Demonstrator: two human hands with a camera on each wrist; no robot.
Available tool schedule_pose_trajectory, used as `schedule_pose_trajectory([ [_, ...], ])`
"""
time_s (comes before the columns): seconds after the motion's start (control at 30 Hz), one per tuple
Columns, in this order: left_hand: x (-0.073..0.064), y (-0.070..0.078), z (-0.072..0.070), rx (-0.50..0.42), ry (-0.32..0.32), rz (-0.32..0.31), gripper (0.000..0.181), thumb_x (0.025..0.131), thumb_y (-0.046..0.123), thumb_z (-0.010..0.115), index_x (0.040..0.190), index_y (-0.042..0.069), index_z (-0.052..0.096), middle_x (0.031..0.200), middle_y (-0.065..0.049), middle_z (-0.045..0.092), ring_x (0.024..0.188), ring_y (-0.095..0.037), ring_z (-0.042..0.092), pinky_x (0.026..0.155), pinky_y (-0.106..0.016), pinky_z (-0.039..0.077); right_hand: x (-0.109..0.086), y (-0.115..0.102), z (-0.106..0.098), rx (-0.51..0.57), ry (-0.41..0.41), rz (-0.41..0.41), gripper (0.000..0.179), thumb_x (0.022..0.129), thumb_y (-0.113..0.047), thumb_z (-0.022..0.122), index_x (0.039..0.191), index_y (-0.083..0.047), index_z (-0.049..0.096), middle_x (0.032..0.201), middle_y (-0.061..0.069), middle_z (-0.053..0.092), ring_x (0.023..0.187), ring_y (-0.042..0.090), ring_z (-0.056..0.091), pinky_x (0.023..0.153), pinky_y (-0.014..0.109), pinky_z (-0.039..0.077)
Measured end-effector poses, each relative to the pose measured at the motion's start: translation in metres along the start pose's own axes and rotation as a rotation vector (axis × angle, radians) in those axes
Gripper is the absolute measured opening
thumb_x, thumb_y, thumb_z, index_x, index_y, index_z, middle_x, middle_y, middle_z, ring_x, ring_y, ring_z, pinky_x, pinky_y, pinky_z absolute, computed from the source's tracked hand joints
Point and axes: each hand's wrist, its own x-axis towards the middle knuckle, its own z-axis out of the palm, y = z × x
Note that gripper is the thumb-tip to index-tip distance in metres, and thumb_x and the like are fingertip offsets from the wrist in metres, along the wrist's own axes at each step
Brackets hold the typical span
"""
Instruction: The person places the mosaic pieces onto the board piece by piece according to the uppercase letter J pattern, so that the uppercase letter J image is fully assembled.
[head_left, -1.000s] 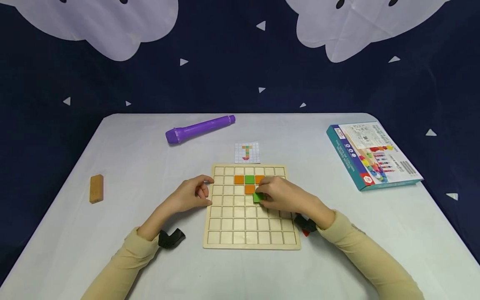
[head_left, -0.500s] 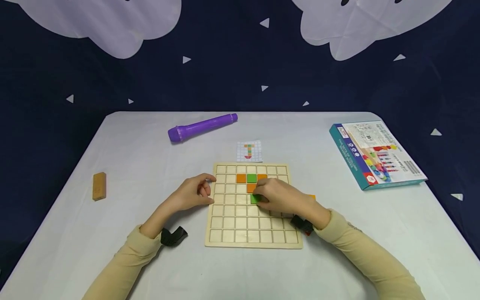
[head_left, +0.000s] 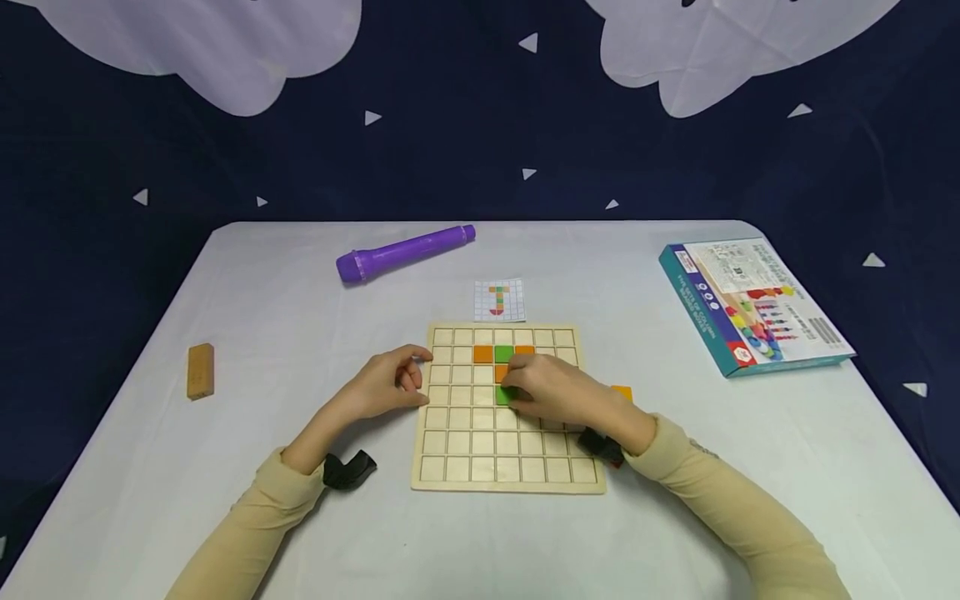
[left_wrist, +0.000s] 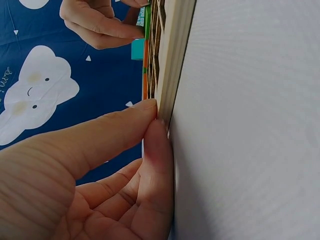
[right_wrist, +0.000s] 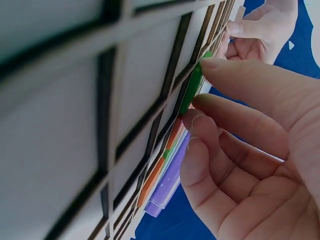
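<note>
In the head view a wooden grid board (head_left: pixel 459 468) lies on the white table. My right hand (head_left: pixel 551 387) holds a green square tile (head_left: pixel 502 396) by its edges between thumb and fingers, at a cell directly below an orange tile (head_left: pixel 500 373). Above that runs a row of orange, green and orange tiles, the rightmost partly behind the hand. In the right wrist view the green tile (right_wrist: pixel 192 85) lies at the grid's surface. My left hand (head_left: pixel 384 385) touches the board's left edge with thumb and index tips set apart, the other fingers loosely bent.
Beyond the board lies a card (head_left: pixel 499 300) with a coloured J pattern. A purple microphone-shaped toy (head_left: pixel 405 253) is behind it, a teal box (head_left: pixel 757 307) at right, a wooden block (head_left: pixel 200 372) at left. Another orange piece (head_left: pixel 622 392) shows beside the right wrist.
My right hand has moved the green tile slightly left, from a tilted position into line under the orange tile. My left hand stays at the board's edge. The head view has shifted slightly.
</note>
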Motion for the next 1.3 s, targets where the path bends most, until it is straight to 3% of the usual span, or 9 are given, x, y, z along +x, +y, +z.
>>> schedule_pose_trajectory([
  [0.37, 0.000, 0.001, -0.001, -0.001, -0.004, 0.003, 0.056, 0.075, 0.006, 0.074, 0.124, -0.004, 0.050, 0.084, -0.009, 0.059, 0.069, -0.008, 0.053, 0.063, -0.019, 0.044, 0.007, -0.001, 0.002, -0.033, -0.016, -0.031, 0.004, 0.082, -0.009, 0.070, 0.085, -0.006, 0.070, 0.079, 0.002, 0.061, 0.067, 0.005, 0.051, 0.061, 0.013, 0.044],
  [0.63, 0.002, -0.002, 0.000, -0.001, -0.004, 0.012, 0.056, 0.075, 0.007, 0.074, 0.124, -0.004, 0.050, 0.085, -0.011, 0.059, 0.069, -0.007, 0.053, 0.063, -0.018, 0.044, 0.000, -0.004, -0.007, 0.010, 0.013, -0.005, 0.012, 0.081, -0.008, 0.070, 0.092, -0.004, 0.072, 0.087, 0.005, 0.065, 0.075, 0.009, 0.059, 0.066, 0.017, 0.049],
  [0.87, -0.001, 0.000, -0.002, -0.017, 0.009, 0.086, 0.053, 0.074, 0.007, 0.074, 0.120, -0.006, 0.050, 0.080, -0.006, 0.058, 0.066, -0.004, 0.053, 0.061, -0.020, 0.044, -0.012, 0.002, -0.016, 0.005, 0.083, -0.021, 0.006, 0.080, -0.008, 0.071, 0.085, -0.006, 0.070, 0.084, 0.003, 0.064, 0.075, 0.009, 0.057, 0.068, 0.020, 0.050],
  [1.1, 0.002, -0.001, 0.000, 0.001, -0.003, 0.014, 0.055, 0.075, 0.006, 0.074, 0.123, -0.005, 0.050, 0.084, -0.011, 0.060, 0.068, -0.007, 0.053, 0.063, -0.018, 0.044, -0.028, 0.010, -0.024, 0.031, 0.131, 0.029, 0.015, 0.080, -0.007, 0.072, 0.093, -0.001, 0.072, 0.090, 0.007, 0.067, 0.080, 0.014, 0.064, 0.069, 0.022, 0.054],
  [1.3, 0.002, 0.001, -0.001, 0.008, -0.008, -0.003, 0.055, 0.075, 0.005, 0.074, 0.123, -0.004, 0.050, 0.084, -0.011, 0.060, 0.068, -0.009, 0.053, 0.063, -0.018, 0.044, -0.046, 0.020, -0.028, 0.029, 0.169, 0.084, 0.017, 0.077, -0.004, 0.072, 0.094, 0.001, 0.071, 0.088, 0.009, 0.066, 0.076, 0.015, 0.062, 0.065, 0.024, 0.053],
])
